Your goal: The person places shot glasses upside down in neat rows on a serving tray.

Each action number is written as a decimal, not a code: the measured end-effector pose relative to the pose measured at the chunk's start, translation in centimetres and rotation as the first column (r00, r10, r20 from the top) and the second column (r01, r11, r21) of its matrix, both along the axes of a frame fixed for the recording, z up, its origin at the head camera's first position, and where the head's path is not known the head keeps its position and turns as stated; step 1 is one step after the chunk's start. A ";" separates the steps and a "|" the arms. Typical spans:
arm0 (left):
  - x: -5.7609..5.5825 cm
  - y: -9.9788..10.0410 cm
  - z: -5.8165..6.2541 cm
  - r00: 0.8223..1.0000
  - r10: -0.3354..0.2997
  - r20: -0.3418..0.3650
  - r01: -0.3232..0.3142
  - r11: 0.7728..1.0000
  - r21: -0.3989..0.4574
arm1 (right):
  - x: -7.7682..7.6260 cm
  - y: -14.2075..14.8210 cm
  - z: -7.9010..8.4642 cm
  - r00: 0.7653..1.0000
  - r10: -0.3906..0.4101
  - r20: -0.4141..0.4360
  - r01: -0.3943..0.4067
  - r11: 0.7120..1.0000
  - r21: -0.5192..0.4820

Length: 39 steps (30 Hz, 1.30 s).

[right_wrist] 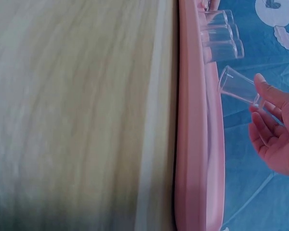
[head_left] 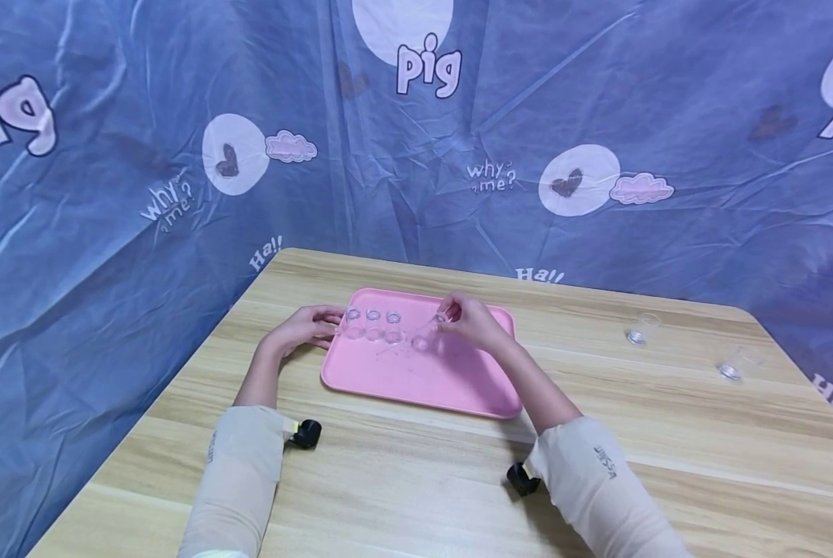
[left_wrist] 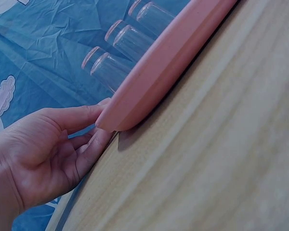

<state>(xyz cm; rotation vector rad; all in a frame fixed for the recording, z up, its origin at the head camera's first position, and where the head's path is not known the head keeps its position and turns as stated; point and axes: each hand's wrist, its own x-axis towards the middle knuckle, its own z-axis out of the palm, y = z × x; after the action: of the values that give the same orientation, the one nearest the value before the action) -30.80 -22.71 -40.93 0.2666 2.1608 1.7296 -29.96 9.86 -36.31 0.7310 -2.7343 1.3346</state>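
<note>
1. Fingers of the right hand [head_left: 466,319] pinch a tilted clear glass [right_wrist: 238,87] over the pink tray [head_left: 423,384], near other glasses [right_wrist: 220,49] standing there;
2. fingers of the left hand [left_wrist: 48,154] grip the tray's left edge.

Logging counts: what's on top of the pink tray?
Three clear glasses stand upside down in a row on the pink tray, toward its left end; the right hand holds a fourth glass, tilted, above. What lies behind that hand is hidden in the head view.
</note>
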 end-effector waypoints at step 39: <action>-0.2 -0.5 -0.4 1.000 -0.005 0.007 0.005 1.000 0.000 | 0.4 -4.8 -1.3 0.998 -0.050 -0.049 0.050 0.999 0.008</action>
<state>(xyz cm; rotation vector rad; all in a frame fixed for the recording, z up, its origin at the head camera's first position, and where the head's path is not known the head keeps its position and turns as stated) -31.04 -23.18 -41.33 0.2651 2.1530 1.7250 -29.60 5.02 -37.60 0.6815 -2.7044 1.2778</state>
